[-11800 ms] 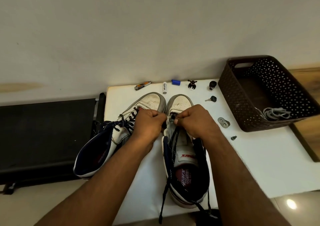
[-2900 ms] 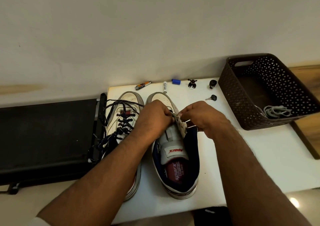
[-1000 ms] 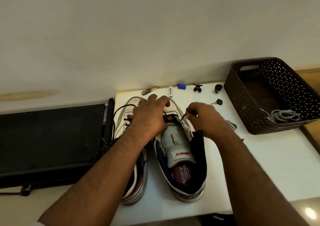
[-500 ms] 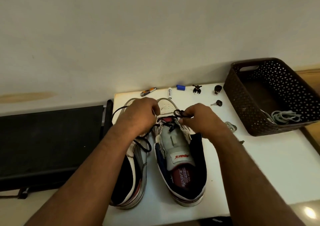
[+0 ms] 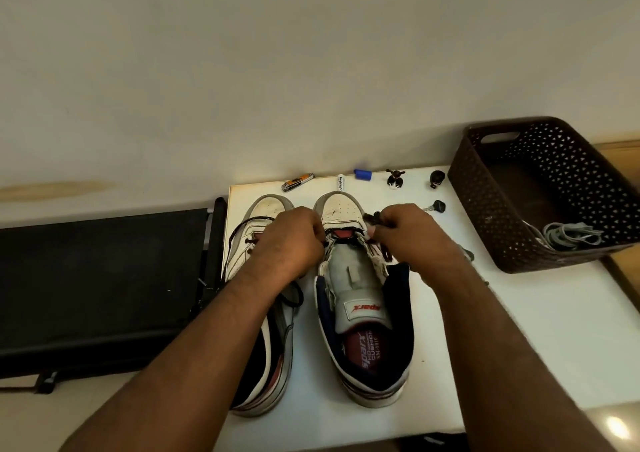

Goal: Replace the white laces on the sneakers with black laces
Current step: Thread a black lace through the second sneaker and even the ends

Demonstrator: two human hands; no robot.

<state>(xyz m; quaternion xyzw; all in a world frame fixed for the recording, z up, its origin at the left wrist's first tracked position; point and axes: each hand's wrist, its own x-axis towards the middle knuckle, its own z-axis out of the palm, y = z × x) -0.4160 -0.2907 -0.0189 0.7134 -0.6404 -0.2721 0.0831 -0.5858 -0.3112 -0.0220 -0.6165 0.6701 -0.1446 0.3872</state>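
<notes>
A: What are the sneakers like?

B: Two high-tops on a smooth white tabletop (image 5: 519, 330), toes toward the wall. The right sneaker (image 5: 363, 313) has scuffed, perforated white leather at the toe, a grey padded tongue with a red logo patch, a dark navy collar and a red insole. The left sneaker (image 5: 263, 313) is mostly under the forearm; a black lace (image 5: 239, 233) loops loosely off its near-toe eyelets.

A: And the basket?

B: A dark brown plastic basket (image 5: 485, 216), perforated all over, sits at the right with a tangle of pale laces (image 5: 571, 235) inside.

A: The hands?

B: Both are curled at the lowest eyelets of the right sneaker. The right hand (image 5: 412, 237) pinches a black lace end at its fingertips. The left hand (image 5: 291, 240) is bunched at the opposite eyelet edge; what it grips is hidden.

A: Their pose?

B: Knuckles up, forearms reaching forward from the bottom of the view, one on each side of the tongue.
</notes>
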